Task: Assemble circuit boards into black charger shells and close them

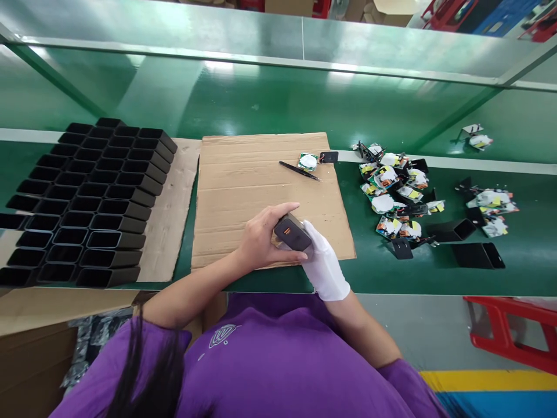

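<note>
Between my two hands is a black charger, its end face with an orange port tilted up toward me. My bare left hand wraps round it from the left, thumb along the near edge and fingers over the far side. On the right, my right hand in a white glove grips the other side; some of its fingers are hidden behind the charger. Beyond the hands, black tweezers lie on a cardboard sheet. Next to them rests a small circuit board wired to a black end plate.
Rows of open black casings fill the left of the green bench. A pile of circuit boards lies right of the cardboard. Farther right are more boards and two loose casings. A red stool stands below.
</note>
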Motion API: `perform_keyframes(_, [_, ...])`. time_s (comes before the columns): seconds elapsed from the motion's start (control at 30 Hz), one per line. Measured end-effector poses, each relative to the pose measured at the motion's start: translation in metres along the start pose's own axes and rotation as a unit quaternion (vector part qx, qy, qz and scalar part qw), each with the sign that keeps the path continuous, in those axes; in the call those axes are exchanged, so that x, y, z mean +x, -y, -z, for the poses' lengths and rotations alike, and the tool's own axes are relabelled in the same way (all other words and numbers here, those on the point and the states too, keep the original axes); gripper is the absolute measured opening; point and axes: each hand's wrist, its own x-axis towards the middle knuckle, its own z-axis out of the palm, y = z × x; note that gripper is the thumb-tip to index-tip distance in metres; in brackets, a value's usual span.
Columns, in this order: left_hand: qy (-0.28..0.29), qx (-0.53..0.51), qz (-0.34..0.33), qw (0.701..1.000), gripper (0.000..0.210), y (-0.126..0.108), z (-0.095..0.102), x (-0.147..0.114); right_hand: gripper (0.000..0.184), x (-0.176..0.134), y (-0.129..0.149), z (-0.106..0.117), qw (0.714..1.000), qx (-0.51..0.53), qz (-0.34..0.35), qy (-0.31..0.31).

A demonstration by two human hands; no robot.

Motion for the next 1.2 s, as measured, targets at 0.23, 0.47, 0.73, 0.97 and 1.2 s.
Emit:
perform_keyframes(0.23, [-0.001,0.009,0.036,0.999,0.077,0.000,0.000,0.000,0.038,0.008,0.023,-0.009,0.973,0.178,-0.147,0.020])
perform_keyframes(0.47, [0.026,0.025,0.079,0.996,0.074,0.001,0.000,0.000,0.035,0.012,0.008,-0.010,0.978,0.165,-0.125,0.001])
perform_keyframes(0.73, [0.052,0.051,0.110,0.991,0.078,0.005,-0.002,-0.001,0.036,0.015,-0.006,-0.011,0.965,0.215,-0.148,-0.024])
perform_keyframes(0.97, [0.010,0.054,0.104,0.993,0.067,0.004,-0.004,0.002,0.028,0.023,0.019,-0.013,0.952,0.261,-0.159,-0.023])
perform_keyframes(1.2, [0.002,0.054,0.120,0.991,0.066,0.007,-0.003,0.002,0.027,0.024,0.019,-0.014,0.944,0.273,-0.185,-0.011])
